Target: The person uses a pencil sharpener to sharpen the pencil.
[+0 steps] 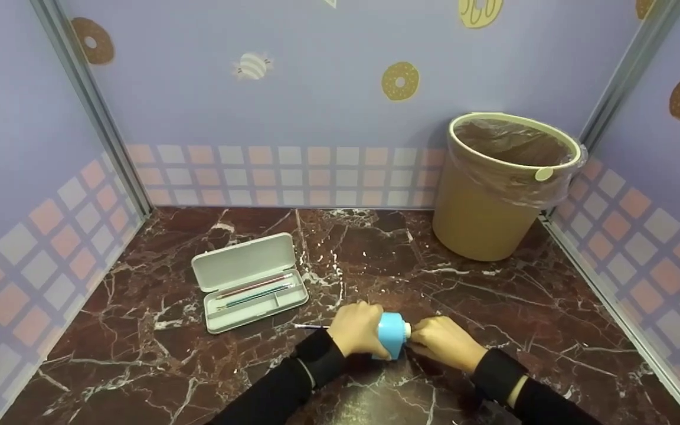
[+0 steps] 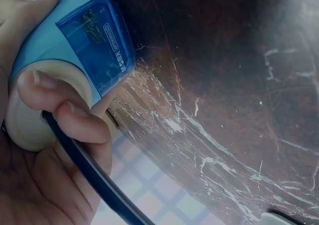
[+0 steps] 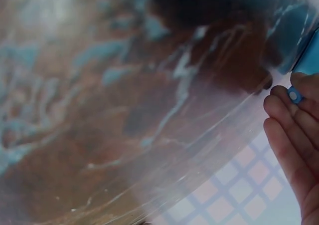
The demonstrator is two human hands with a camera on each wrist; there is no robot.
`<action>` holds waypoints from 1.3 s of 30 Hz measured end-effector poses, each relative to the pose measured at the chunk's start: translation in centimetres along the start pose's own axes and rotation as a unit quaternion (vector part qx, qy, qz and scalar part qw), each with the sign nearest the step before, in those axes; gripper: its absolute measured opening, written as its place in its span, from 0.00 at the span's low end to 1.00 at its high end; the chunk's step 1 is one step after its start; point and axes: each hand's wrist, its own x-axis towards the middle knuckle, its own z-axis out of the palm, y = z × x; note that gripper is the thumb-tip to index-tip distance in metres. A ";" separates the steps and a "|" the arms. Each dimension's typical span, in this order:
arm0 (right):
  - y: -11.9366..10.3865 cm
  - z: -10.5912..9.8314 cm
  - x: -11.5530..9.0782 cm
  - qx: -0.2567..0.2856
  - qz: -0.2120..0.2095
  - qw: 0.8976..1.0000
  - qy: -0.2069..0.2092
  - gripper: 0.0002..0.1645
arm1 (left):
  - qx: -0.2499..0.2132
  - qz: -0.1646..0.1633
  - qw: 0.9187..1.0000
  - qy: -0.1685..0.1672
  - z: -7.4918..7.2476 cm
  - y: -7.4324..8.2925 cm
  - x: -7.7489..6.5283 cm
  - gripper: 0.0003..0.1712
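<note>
A blue crank pencil sharpener with a pale round front is held on its side, low over or on the marbled table, by my left hand. From the hole in its front a dark pencil sticks out past the left fingers, which curl beside it; its far end shows in the head view. The sharpener's clear blue shavings drawer faces the left wrist camera. My right hand pinches the small blue crank knob at the sharpener's other end; the crank arm is mostly hidden.
Left of the hands lies an open pale grey pencil case, with a red pencil and a teal pencil inside. A tan bin with a plastic liner stands at the back right. White crumbs dot the table.
</note>
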 end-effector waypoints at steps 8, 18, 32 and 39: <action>-0.3 -0.2 -0.3 -0.005 -0.025 1.000 0.000 0.10 | -0.006 -0.007 1.000 -0.005 0.0 0.0 0.0 0.36; -1.0 -0.7 -0.8 0.011 -0.036 0.999 0.005 0.08 | -0.012 -0.007 1.000 -0.007 0.0 0.0 0.0 0.36; -2.3 -3.7 -1.0 0.051 -0.062 0.995 0.059 0.08 | -0.005 -0.002 1.000 -0.006 -0.5 -0.3 0.2 0.37; -2.4 -4.9 -1.1 0.047 -0.065 0.995 0.067 0.08 | 0.001 0.005 1.000 -0.021 -0.4 0.1 0.4 0.37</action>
